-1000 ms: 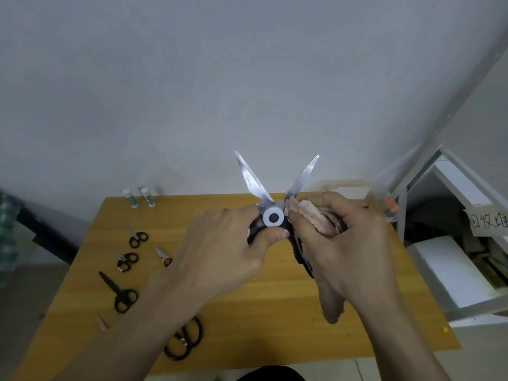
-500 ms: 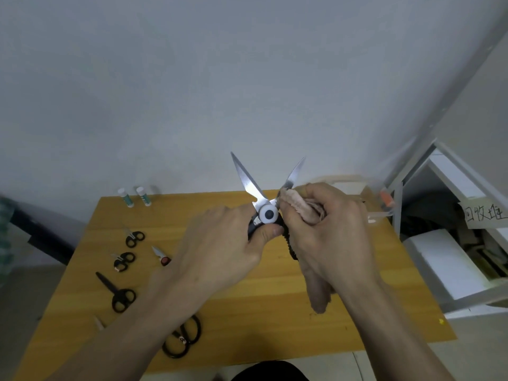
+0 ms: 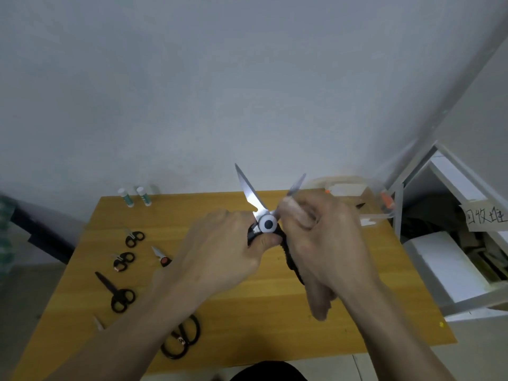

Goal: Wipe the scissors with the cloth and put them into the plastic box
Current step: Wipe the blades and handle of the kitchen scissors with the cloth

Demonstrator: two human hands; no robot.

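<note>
Fingers of my left hand [image 3: 220, 251] curl round the black handle of the open scissors [image 3: 268, 224], thumb just under the white pivot. My right hand [image 3: 324, 243] pinches the cloth [image 3: 319, 301] against the right blade, blurred; the cloth's tail hangs below that hand. The scissors are held above the bench [image 3: 247, 320]. Right of the scissors, at the bench's far corner, sits the clear plastic box [image 3: 346, 185]. Left of them, smaller scissors [image 3: 119, 294] lie on the bench.

L hand [image 3: 220, 248] gripping open scissors [image 3: 268, 223] above table [image 3: 247, 320]; R hand [image 3: 324, 240] pressing cloth [image 3: 320, 305] on R blade, blurred.
</note>
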